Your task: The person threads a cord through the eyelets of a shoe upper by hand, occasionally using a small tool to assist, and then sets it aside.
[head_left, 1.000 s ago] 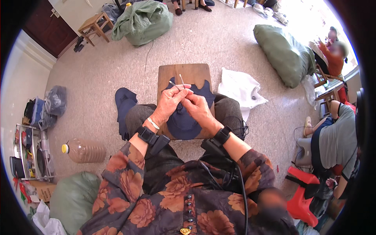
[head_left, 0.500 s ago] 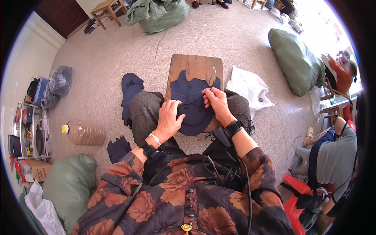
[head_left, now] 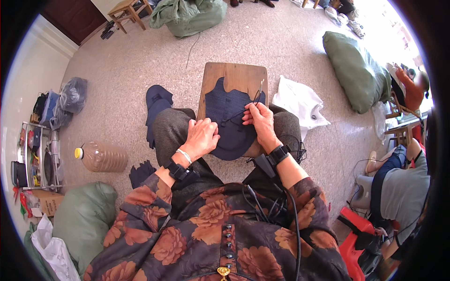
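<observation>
A navy blue piece of cut fabric [head_left: 229,104] with a wavy far edge and a rounded near end lies over a small wooden stool [head_left: 241,71] between my knees. My right hand [head_left: 260,122] is closed in a pinch over the fabric's right side, on a slim tool [head_left: 260,89] whose shiny metal end points away from me. From these fingers a thin dark strip [head_left: 232,117] runs left across the fabric. My left hand [head_left: 202,136] is curled at the fabric's left edge, fingers bent together; whatever they hold is hidden.
Similar navy pieces [head_left: 158,105] lie on the floor left of my knee, and a white cloth [head_left: 300,100] on the right. A clear jug with a yellow cap [head_left: 103,157] stands left. Green sacks [head_left: 356,72] lie around. A black cable [head_left: 296,225] hangs down my front. Other people sit at right.
My left hand has curled its fingers in and drawn its thumb under. The right hand has shifted slightly right and keeps its pinch, with the dark strip stretched out more plainly.
</observation>
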`<state>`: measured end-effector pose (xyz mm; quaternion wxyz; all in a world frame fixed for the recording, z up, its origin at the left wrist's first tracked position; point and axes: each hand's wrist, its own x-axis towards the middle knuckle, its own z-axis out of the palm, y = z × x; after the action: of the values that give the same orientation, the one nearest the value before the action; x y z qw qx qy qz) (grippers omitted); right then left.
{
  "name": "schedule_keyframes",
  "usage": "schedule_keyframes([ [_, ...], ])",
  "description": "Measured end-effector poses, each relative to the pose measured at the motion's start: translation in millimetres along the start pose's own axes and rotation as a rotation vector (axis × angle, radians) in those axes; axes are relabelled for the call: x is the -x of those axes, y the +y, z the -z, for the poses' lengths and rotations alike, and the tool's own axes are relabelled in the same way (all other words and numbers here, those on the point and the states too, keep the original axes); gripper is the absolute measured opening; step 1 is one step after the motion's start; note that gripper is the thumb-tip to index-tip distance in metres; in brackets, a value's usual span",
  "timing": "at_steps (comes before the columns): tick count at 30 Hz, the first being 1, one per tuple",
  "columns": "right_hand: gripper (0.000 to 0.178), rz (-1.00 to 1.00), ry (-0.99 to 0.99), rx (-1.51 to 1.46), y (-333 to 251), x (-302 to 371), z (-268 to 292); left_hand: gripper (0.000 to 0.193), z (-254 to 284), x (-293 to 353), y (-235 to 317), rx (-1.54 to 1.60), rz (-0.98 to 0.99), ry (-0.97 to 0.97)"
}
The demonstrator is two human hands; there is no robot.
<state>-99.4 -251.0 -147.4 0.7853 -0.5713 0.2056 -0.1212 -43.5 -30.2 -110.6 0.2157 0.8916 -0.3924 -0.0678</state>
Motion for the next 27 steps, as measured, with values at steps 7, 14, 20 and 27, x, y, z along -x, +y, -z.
schedule_keyframes([
  [7, 0.023, -0.058, 0.042, -0.128, -0.3, -3.2, 5.3, 0.013, 22.0, -46.1, -7.6, 1.288, 0.442, -0.219],
  [14, 0.022, -0.107, -0.003, -0.092, -5.3, -10.3, 10.6, 0.019, -41.8, -6.1, 20.1, 0.382, -0.165, 0.315],
  [20, 0.023, -0.372, -0.4, -0.178, -40.9, -36.5, 10.8, 0.033, -35.1, -5.0, 11.3, 0.087, -0.389, 0.242],
  [27, 0.024, -0.277, -0.502, 0.297, -87.2, -72.7, 4.5, 0.04, -18.5, -10.1, -5.8, 0.121, -0.368, 0.087],
])
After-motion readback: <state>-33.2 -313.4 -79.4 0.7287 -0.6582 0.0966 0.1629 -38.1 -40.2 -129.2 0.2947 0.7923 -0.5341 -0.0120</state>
